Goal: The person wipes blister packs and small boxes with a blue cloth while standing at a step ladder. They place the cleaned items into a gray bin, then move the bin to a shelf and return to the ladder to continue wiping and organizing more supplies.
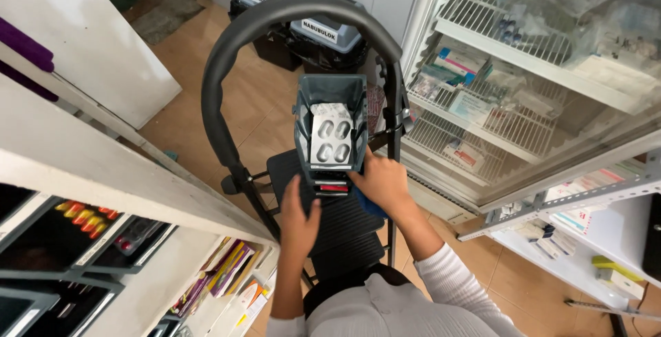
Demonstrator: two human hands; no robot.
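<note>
A grey plastic bin [331, 92] rests on the top of a black step ladder [342, 213], and silver blister packs of pills [331, 135] lie inside it. My right hand [384, 181] grips the bin's near right corner, with something blue tucked under the palm. My left hand [299, 218] lies flat on the ladder's ribbed step just left of the bin's front label, fingers together, holding nothing. The ladder's curved black handrail [227, 55] arches over the bin.
A glass-door fridge [523, 89] with wire shelves of medicine boxes stands on the right. White shelving [82, 165] with drawers of small packets is on the left. Two lidded bins [323, 30] stand on the tiled floor behind the ladder.
</note>
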